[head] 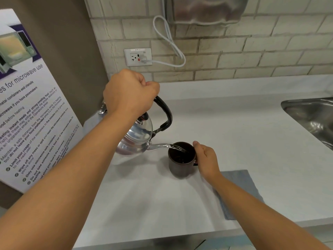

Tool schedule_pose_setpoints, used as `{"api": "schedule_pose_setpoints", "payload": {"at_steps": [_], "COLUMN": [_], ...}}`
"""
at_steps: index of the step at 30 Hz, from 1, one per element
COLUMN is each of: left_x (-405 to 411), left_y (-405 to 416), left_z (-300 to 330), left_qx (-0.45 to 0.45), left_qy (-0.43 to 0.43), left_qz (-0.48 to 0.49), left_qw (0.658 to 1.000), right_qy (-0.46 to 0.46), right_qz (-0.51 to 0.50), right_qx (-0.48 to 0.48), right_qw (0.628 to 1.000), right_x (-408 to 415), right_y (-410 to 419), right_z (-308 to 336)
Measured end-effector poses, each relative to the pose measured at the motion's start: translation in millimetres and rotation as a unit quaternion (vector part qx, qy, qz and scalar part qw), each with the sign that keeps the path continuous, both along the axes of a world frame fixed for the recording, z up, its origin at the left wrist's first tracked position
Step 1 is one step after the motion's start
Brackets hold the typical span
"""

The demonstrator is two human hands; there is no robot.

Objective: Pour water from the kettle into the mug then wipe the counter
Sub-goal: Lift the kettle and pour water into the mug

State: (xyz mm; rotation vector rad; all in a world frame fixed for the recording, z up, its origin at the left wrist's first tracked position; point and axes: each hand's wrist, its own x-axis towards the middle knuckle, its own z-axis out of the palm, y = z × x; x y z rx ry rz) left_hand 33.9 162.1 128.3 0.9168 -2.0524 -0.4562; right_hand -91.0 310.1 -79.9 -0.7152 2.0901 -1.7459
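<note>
A shiny steel kettle (137, 138) with a black arched handle is tilted to the right above the white counter (234, 127). My left hand (130, 91) is closed on the top of its handle. Water streams from the spout into a dark brown mug (180, 164) standing on the counter. My right hand (205, 159) grips the mug's handle on its right side. A folded grey cloth (245, 183) lies flat on the counter to the right of the mug, partly under my right forearm.
A steel sink (313, 116) is sunk into the counter at the right. A microwave notice board (27, 98) leans at the left. On the brick wall behind are an outlet (137, 56) with a white cord (169, 42) and a metal dispenser (207, 9).
</note>
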Motion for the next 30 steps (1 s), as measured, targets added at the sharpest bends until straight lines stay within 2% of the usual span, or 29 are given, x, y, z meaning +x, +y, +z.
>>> {"api": "schedule_pose_setpoints", "payload": {"at_steps": [16,30], "left_x": [-11.2,-9.6], "left_y": [2.1,-5.6], "left_z": [2.7,-13.4], "left_qx": [-0.05,0.023], "left_qy": [-0.022,0.023], "left_qz": [-0.011,-0.013], "left_qw": [0.998,0.999], "right_qy": [0.006,-0.001], "right_qz": [0.001,0.009], "right_qx": [-0.002,-0.002], "right_qw": [1.0,1.0], "right_x": [-2.5,-2.2], "right_y": [-0.8,0.8], "right_z": [-1.3,-1.5]}}
